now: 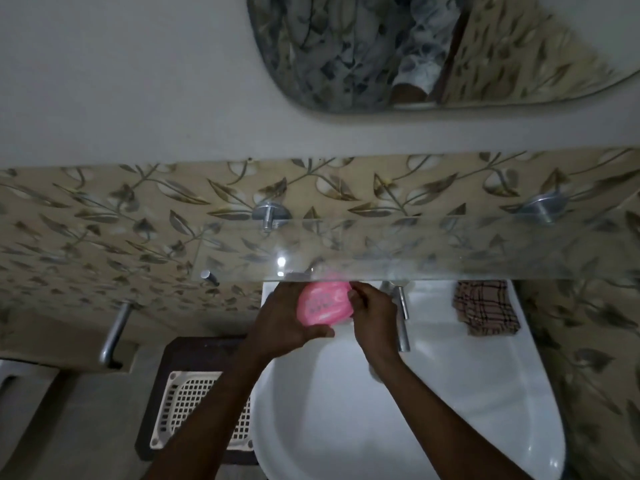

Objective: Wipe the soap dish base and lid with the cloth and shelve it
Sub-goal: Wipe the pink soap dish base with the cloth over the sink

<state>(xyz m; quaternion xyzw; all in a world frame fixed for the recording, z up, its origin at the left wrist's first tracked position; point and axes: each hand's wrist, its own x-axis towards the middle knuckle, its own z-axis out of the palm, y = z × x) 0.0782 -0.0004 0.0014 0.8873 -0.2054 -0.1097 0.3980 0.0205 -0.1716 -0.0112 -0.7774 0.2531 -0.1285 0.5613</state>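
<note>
Dish: the pink dish [325,303] is up in the air over the back of the sink [346,427], just under the front edge of the glass shelf [433,251]. It is not on the shelf.
Left hand: the left hand [287,320] holds the dish from the left and from below, with the thumb curled under it.
Right hand: the right hand [375,306] pinches the right end of the dish with its fingertips.
Lid: I cannot tell if the lid is on or off. The picture is dark and a bit blurry.
Cloth: the checked cloth [486,306] lies on the rim of the sink, to the right of the tap [401,317]. No hand touches it.
Done: I cannot tell if any wiping is done. The dish looks shiny, but that proves nothing.
Left to do: the dish is not on the shelf yet. If it has not been wiped, the base and the lid each need a rub with the cloth first.
My guess: the cloth is down and the dish is close to the shelf, so this is either the very start or near the end.
Other things: a basket [194,403] sits low on the left, and a mirror [346,46] hangs above.
</note>
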